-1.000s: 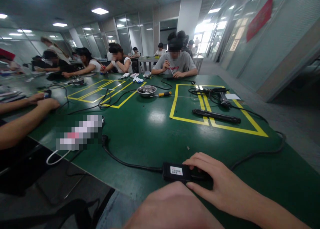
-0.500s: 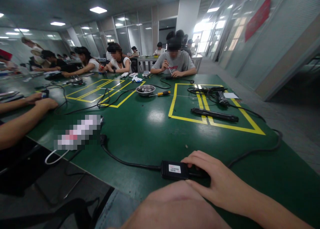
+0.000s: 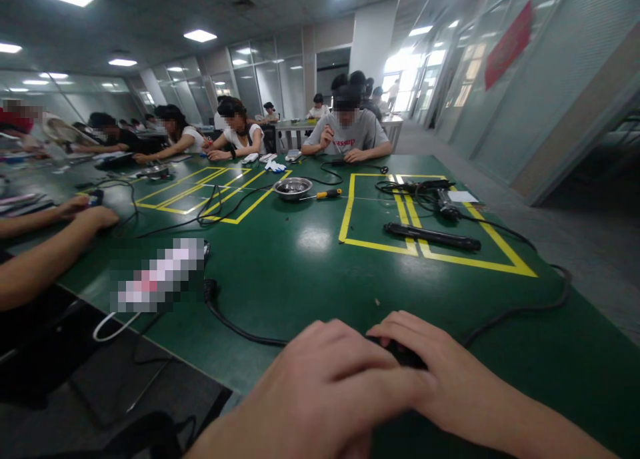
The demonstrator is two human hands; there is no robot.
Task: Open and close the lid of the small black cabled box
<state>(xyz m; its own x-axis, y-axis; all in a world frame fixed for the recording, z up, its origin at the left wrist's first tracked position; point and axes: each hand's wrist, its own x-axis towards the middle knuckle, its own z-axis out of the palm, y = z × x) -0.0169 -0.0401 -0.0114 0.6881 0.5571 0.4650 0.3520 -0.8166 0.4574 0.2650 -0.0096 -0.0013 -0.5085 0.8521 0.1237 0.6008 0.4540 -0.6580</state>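
A black adapter box (image 3: 411, 356) on a cable lies at the near edge of the green table, mostly hidden by my hands. My right hand (image 3: 434, 360) curls its fingers around the box's right part. Over its left part is my left hand (image 3: 335, 379), fingers bent; what they hold is hidden behind the hand. The hands overlap at the left thumb. A black cable (image 3: 245, 332) runs left from beneath my left hand to a black plug (image 3: 210, 289). Another cable (image 3: 520, 309) leads off to the right.
Yellow tape frames mark the table (image 3: 300, 279). On it are a blurred-out power strip (image 3: 160, 279), a metal bowl (image 3: 293, 189), a screwdriver (image 3: 329, 194), a black bar (image 3: 433, 237) and a tool with coiled cable (image 3: 445, 204). Another person's arms (image 3: 55, 252) rest at left.
My left hand has risen from the table edge and moved over the box, covering its white label. My right hand stays nearly in place. The view has tilted slightly up.
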